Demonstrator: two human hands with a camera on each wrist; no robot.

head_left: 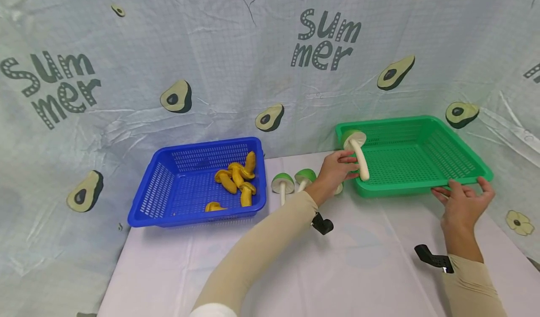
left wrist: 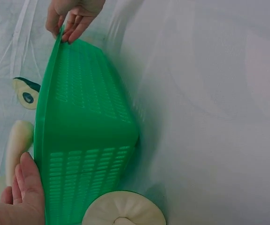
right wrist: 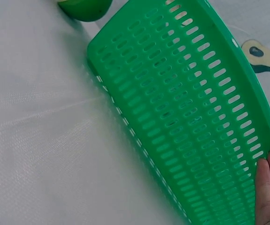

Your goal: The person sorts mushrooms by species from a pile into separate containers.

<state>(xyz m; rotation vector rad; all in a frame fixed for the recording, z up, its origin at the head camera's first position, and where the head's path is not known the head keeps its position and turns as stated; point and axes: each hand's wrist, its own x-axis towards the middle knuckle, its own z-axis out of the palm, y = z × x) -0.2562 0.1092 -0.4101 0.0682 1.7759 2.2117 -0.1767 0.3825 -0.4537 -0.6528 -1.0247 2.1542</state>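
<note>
My left hand (head_left: 335, 174) is at the left end of the green basket (head_left: 422, 188), holding a green-capped toy mushroom (head_left: 362, 163) by its pale stem. The mushroom's cap overlaps the basket's left rim, and its stem slants toward me above the near corner. In the left wrist view the stem (left wrist: 19, 140) shows between thumb and fingers, beyond the rim. My right hand (head_left: 464, 207) grips the basket's near rim toward its right end. The right wrist view has its fingers (right wrist: 265, 187) against the slotted outer wall.
More green-capped mushrooms (head_left: 282, 184) lie on the white-covered table (head_left: 337, 270) between the baskets, partly behind my left arm. To the left, a blue basket (head_left: 145, 221) contains several yellow toy mushrooms (head_left: 238, 174). A printed sheet (head_left: 228, 64) hangs behind both baskets.
</note>
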